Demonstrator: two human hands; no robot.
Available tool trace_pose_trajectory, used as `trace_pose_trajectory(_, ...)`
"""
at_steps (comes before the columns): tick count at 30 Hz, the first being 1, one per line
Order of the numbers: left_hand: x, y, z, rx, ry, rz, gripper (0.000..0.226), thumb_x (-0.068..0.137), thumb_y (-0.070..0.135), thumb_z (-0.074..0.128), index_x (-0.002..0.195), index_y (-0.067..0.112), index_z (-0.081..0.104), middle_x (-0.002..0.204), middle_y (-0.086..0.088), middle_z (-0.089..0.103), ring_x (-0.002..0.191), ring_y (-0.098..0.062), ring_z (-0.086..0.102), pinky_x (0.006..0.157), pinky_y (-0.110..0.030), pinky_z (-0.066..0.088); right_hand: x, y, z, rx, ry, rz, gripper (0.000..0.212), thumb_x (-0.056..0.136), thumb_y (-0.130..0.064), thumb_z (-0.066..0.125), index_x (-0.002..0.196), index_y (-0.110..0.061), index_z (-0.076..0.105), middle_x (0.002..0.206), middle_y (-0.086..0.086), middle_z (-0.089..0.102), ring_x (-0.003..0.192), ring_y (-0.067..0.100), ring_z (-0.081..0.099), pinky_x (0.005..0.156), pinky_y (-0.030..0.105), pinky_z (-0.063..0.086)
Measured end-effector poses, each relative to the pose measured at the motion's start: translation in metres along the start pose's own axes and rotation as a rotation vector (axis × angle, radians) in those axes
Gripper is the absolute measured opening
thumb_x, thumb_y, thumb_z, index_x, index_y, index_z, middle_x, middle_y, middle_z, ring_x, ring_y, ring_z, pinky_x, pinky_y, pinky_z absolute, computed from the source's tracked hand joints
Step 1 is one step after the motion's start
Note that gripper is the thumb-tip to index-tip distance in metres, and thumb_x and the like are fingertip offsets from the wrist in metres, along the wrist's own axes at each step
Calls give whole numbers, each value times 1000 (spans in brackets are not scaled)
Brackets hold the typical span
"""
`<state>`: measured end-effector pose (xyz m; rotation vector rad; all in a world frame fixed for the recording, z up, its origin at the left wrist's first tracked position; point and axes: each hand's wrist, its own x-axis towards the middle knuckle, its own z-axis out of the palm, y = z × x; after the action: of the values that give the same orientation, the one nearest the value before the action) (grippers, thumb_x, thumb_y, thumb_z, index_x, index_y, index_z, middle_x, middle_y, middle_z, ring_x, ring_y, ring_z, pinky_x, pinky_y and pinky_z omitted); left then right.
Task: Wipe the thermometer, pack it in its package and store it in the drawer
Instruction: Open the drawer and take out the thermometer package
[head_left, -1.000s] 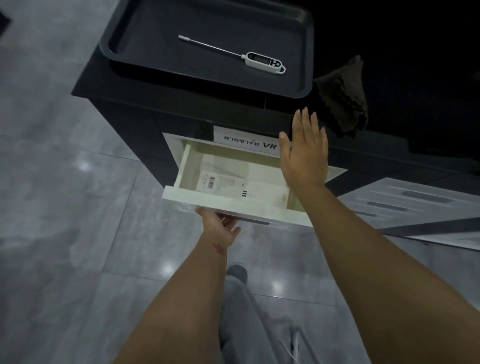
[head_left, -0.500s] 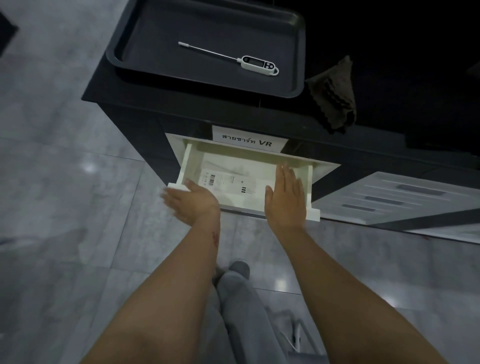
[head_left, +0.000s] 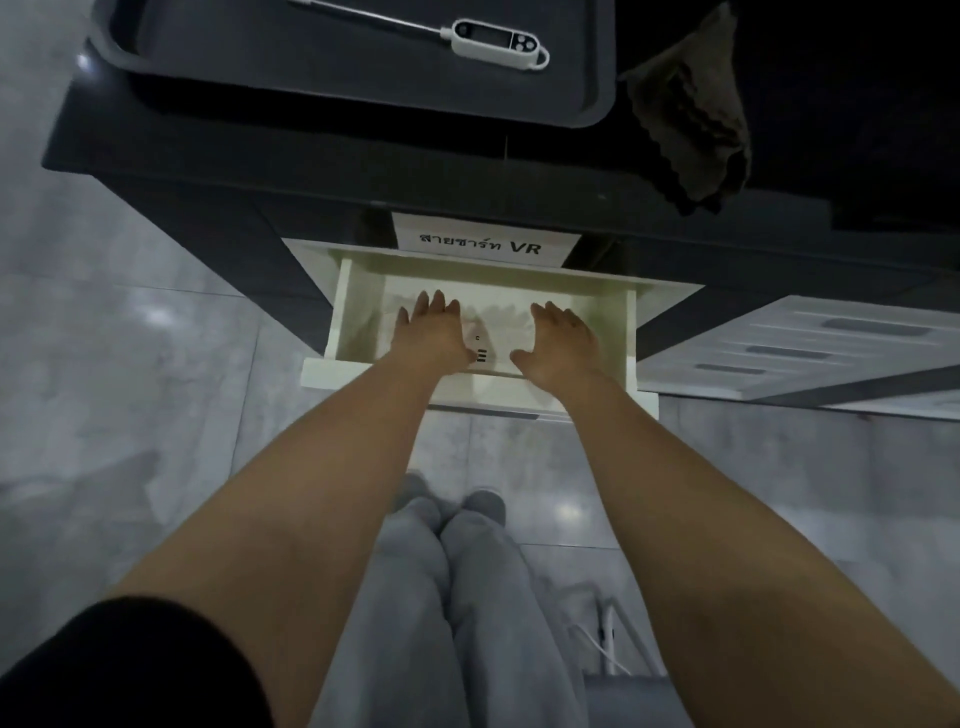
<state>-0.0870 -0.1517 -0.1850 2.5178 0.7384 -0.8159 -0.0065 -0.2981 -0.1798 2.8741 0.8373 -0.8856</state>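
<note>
Office or equipment storeroom: black cabinet (head_left: 218, 171), white pull-out drawer (head_left: 358, 291) under printed "VR" label (head_left: 485, 244), grey polished floor tiles (head_left: 130, 364).

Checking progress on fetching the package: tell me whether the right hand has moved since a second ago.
Yes. The right hand dropped from the cabinet edge above the drawer down into it, beside the package.
</note>
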Motion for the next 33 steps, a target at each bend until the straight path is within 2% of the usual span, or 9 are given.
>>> trace_pose_trajectory(4, 24, -13, 8, 124, -45, 26, 91, 89, 42, 64, 158, 18, 10, 166, -5, 2, 152, -27, -1, 122, -49, 4, 22, 1, 4, -27, -81, -51, 86, 86, -37, 69, 154, -19, 21, 156, 4, 30, 144, 26, 26, 117, 39, 27)
trace_pose_trajectory(7, 42, -22, 14, 230, -16, 37, 86, 86, 43, 66, 155, 22, 20, 160, -8, 21, 147, -31, 16, 120, -48, 14, 40, -1, 16, -118, -74, -57, 84, 80, -42, 72, 149, -18, 30, 145, 7, 42, 134, 28, 38, 110, 40, 32)
trace_pose_trajectory(10, 52, -24, 16, 332, 27, 6, 73, 86, 41, 65, 148, 20, 33, 145, -10, 37, 136, -30, 31, 111, -44, 25, 51, -5, 27, -156, -92, -35, 81, 77, -46, 74, 143, -19, 36, 135, 7, 47, 128, 28, 40, 109, 41, 30)
trace_pose_trajectory(15, 64, -26, 17, 378, 4, -45, 58, 89, 40, 61, 139, 16, 43, 139, -7, 44, 131, -29, 32, 106, -42, 26, 61, -8, 33, -222, -104, -25, 69, 80, -43, 71, 137, -18, 40, 133, 6, 49, 128, 28, 38, 109, 44, 26)
trace_pose_trajectory(19, 61, -28, 13, 310, -18, -2, 49, 92, 45, 56, 132, 19, 46, 132, -4, 51, 128, -27, 37, 104, -42, 25, 59, -8, 31, -290, -146, -69, 49, 90, -43, 59, 133, -21, 49, 129, 6, 52, 126, 28, 38, 104, 44, 29)
trace_pose_trajectory(23, 34, -26, -7, 228, 31, 72, 22, 97, 41, 50, 106, 21, 47, 109, -3, 61, 110, -25, 51, 92, -40, 27, 41, -5, 14, -288, -95, -120, 40, 95, -41, 53, 129, -22, 53, 123, 7, 56, 118, 27, 45, 99, 41, 32)
trace_pose_trajectory(26, 6, -23, -25, 125, 48, 96, 18, 97, 41, 48, 98, 23, 46, 95, 0, 56, 104, -24, 53, 96, -40, 27, 19, -3, -8, -195, -92, -118, 32, 97, -37, 48, 125, -22, 54, 117, 5, 62, 112, 25, 53, 102, 40, 31)
trace_pose_trajectory(28, -16, -22, -38, 90, 92, 112, 16, 97, 41, 49, 98, 25, 46, 99, 0, 61, 106, -24, 53, 94, -39, 26, 1, -3, -26, -119, -80, -121, 29, 97, -38, 49, 121, -22, 54, 115, 5, 65, 108, 25, 57, 102, 39, 30)
trace_pose_trajectory(33, -72, -16, -83, 34, 184, 137, 17, 95, 44, 54, 95, 28, 47, 105, 2, 66, 108, -24, 58, 96, -39, 25, -49, -7, -78, 48, -30, -185, 30, 95, -46, 55, 113, -23, 55, 113, 4, 65, 103, 27, 59, 84, 35, 42)
